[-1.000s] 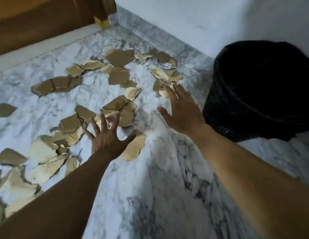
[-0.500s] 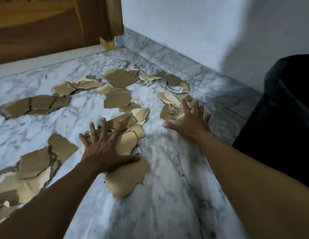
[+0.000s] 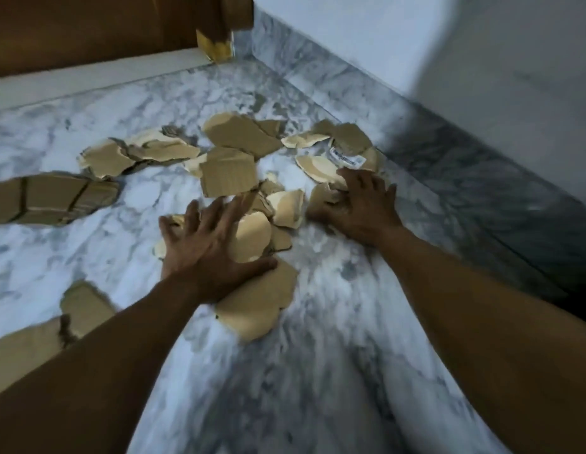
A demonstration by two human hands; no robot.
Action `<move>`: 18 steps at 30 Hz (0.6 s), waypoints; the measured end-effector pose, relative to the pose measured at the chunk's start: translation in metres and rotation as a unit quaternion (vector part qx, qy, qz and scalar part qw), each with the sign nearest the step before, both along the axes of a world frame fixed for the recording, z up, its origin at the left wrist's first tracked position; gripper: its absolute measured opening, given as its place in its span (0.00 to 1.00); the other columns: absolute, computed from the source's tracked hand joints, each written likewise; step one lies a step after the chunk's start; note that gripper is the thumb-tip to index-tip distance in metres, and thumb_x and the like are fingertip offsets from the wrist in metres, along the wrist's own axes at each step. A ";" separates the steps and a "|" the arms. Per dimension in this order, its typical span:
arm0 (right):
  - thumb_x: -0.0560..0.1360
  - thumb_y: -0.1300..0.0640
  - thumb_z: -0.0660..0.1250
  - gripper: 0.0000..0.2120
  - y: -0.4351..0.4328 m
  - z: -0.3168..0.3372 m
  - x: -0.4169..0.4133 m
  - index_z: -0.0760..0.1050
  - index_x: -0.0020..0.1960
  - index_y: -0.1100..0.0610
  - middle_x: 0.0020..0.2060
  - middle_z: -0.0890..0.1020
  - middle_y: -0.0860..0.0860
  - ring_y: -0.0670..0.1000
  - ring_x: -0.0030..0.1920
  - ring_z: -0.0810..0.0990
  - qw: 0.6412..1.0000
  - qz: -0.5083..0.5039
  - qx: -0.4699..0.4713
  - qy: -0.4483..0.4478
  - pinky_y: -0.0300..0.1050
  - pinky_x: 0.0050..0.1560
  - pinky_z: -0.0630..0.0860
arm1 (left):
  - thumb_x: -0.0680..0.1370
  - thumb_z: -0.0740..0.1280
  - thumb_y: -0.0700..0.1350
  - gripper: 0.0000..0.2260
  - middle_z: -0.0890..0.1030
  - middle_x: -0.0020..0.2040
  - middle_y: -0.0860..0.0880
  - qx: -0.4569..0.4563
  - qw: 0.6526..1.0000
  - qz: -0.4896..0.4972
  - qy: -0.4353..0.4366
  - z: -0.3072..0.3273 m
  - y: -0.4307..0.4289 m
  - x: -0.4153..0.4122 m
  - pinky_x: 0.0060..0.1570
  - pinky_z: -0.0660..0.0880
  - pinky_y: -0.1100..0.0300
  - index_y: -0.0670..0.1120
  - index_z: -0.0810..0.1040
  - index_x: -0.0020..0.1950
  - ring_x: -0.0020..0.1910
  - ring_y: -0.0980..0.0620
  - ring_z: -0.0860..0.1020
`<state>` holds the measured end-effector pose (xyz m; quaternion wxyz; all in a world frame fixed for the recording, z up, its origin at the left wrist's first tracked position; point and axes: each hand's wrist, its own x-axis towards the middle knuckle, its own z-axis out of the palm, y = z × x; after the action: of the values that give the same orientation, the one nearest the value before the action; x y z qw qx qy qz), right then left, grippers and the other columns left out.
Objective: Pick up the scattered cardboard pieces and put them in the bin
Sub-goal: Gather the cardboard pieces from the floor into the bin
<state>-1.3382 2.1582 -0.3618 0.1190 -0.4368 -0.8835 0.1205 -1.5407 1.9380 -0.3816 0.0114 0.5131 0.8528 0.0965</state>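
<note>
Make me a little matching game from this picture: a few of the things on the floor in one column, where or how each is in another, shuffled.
Things
1. left hand
2. right hand
3. labelled cardboard piece
4. long creased cardboard strip

Places
A. far left of the floor
B. just beyond the right fingertips
C. spread flat on pale pieces
D. nearer the marble skirting

Pairs: 1-C, 2-D, 3-B, 4-A

White and grey veined marble floor (image 3: 311,371), matching marble skirting (image 3: 448,158) along a plain white wall (image 3: 448,44), brown wooden door (image 3: 88,27) at top left, pale threshold strip (image 3: 88,77) beneath, dim lighting.
</note>
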 end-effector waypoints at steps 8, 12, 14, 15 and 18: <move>0.60 0.14 0.48 0.52 0.049 0.007 -0.043 0.42 0.79 0.35 0.81 0.45 0.53 0.59 0.79 0.41 0.998 -0.039 -0.038 -0.032 0.77 0.70 0.39 | 0.70 0.48 0.81 0.41 0.53 0.83 0.50 0.016 0.999 0.020 -0.026 0.008 -0.002 0.000 0.71 0.44 0.25 0.64 0.56 0.79 0.81 0.39 0.46; 0.57 0.11 0.48 0.51 0.069 0.007 -0.092 0.40 0.75 0.27 0.81 0.42 0.51 0.62 0.79 0.35 0.991 -0.024 -0.108 -0.075 0.77 0.67 0.32 | 0.74 0.46 0.77 0.37 0.56 0.82 0.49 0.013 0.999 0.039 -0.024 0.008 -0.002 -0.001 0.71 0.46 0.24 0.66 0.46 0.81 0.81 0.36 0.50; 0.57 0.11 0.46 0.50 0.064 0.006 -0.109 0.44 0.75 0.27 0.81 0.43 0.49 0.59 0.79 0.34 0.988 0.002 -0.132 -0.085 0.74 0.66 0.29 | 0.74 0.43 0.78 0.37 0.54 0.83 0.51 -0.001 0.999 0.040 -0.025 0.008 -0.001 -0.002 0.72 0.43 0.25 0.65 0.48 0.81 0.81 0.37 0.47; 0.57 0.11 0.46 0.50 0.060 0.007 -0.112 0.47 0.75 0.28 0.81 0.43 0.48 0.57 0.79 0.34 0.985 0.012 -0.151 -0.083 0.72 0.66 0.28 | 0.73 0.42 0.79 0.38 0.51 0.83 0.53 -0.004 0.999 0.043 -0.026 0.008 -0.002 -0.003 0.72 0.40 0.26 0.65 0.49 0.81 0.81 0.38 0.45; 0.56 0.11 0.50 0.50 0.045 0.013 -0.099 0.52 0.75 0.27 0.81 0.44 0.46 0.52 0.79 0.35 0.977 0.043 -0.195 -0.075 0.65 0.67 0.25 | 0.66 0.42 0.85 0.47 0.43 0.82 0.57 -0.021 0.998 0.050 -0.036 0.009 -0.002 -0.002 0.71 0.33 0.29 0.64 0.47 0.81 0.81 0.41 0.39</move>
<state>-1.4372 2.2029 -0.3491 -0.0398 -0.4209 -0.8675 0.2622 -1.5425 1.9356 -0.3729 0.0484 0.4656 0.8783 0.0972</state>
